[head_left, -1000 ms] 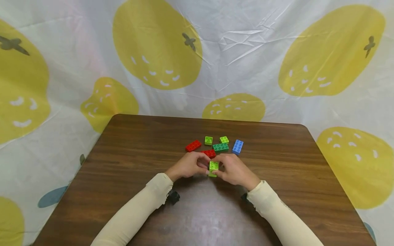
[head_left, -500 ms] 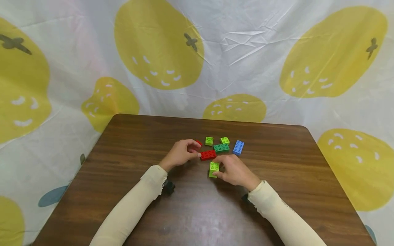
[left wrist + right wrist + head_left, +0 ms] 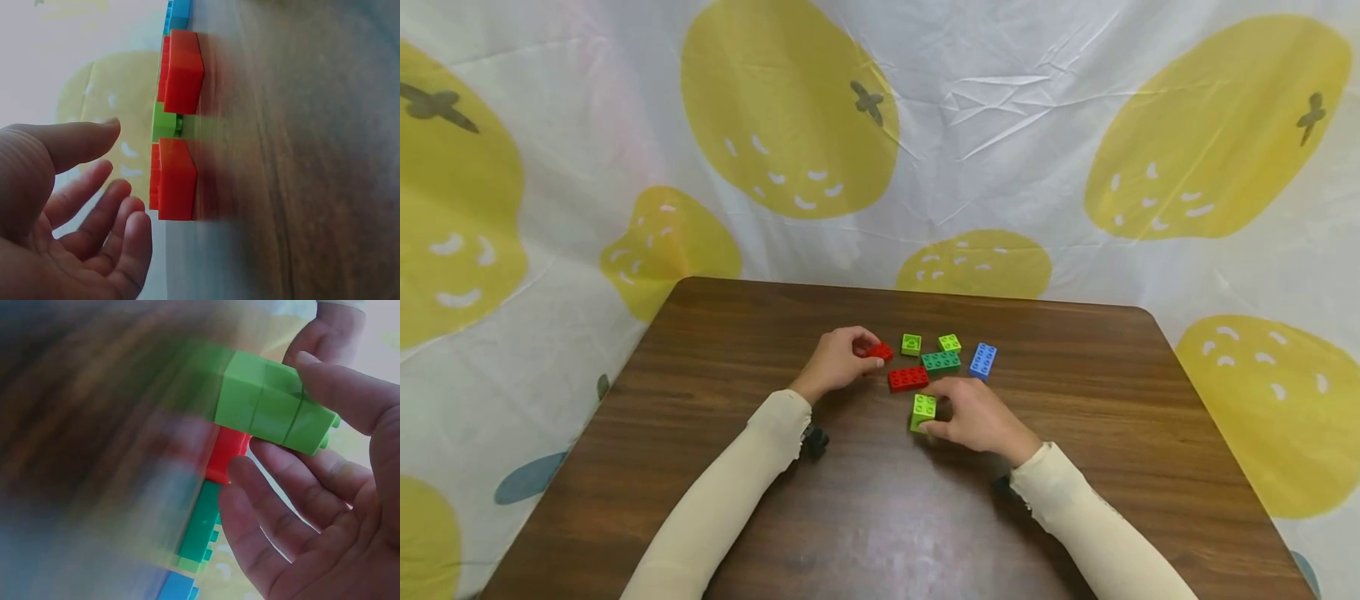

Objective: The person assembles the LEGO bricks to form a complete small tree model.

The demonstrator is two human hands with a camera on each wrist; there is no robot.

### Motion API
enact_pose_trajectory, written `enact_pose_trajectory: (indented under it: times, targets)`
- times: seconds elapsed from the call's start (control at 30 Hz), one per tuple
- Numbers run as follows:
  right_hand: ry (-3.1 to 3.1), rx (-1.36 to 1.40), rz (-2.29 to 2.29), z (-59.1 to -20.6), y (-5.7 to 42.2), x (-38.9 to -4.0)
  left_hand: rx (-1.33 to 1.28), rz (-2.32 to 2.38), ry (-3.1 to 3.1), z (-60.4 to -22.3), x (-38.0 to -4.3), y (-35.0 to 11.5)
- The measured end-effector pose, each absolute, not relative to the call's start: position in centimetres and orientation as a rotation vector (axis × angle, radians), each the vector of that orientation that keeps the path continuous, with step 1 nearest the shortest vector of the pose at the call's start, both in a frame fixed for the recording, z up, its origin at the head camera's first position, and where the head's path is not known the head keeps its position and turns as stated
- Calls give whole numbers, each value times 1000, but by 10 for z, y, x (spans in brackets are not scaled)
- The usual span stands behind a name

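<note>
My left hand (image 3: 837,362) is at the farther red building brick (image 3: 882,352), thumb and fingers spread over its left end. In the left wrist view the fingers are loosely bent beside that red brick (image 3: 177,181), with a gap between thumb and fingertips and nothing in it. A small tower of lime green bricks (image 3: 275,403) stands upright on the table; the right wrist view shows three stacked levels. My right hand (image 3: 977,421) pinches this tower (image 3: 922,410) near its top, thumb on the near side and fingers on the far side.
Just behind the tower lies a second red brick (image 3: 908,379), with a dark green brick (image 3: 941,361) beside it. Farther back are an upturned lime brick (image 3: 912,344) and a studs-up one (image 3: 950,342). A blue brick (image 3: 982,361) lies right, on the wooden table (image 3: 775,517).
My left hand has left the lime tower and moved away to the left and back, to the farther red brick. My right hand has stayed at the tower.
</note>
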State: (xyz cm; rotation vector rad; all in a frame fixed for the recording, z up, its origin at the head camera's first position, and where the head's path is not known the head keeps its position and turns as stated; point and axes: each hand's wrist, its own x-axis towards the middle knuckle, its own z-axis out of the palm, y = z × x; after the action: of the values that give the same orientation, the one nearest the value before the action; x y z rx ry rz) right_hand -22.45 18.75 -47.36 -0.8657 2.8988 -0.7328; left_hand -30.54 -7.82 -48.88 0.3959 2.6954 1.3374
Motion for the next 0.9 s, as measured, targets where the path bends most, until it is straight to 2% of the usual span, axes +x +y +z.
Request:
enact_pose_trajectory:
  times: [0.47, 0.9]
  targets:
    - [2755, -864, -1011, -479, 199, -222, 345, 1129, 2734, -491, -316, -72]
    - [2724, -810, -1091, -481, 202, -223, 339, 1049, 2752, -495, -322, -72]
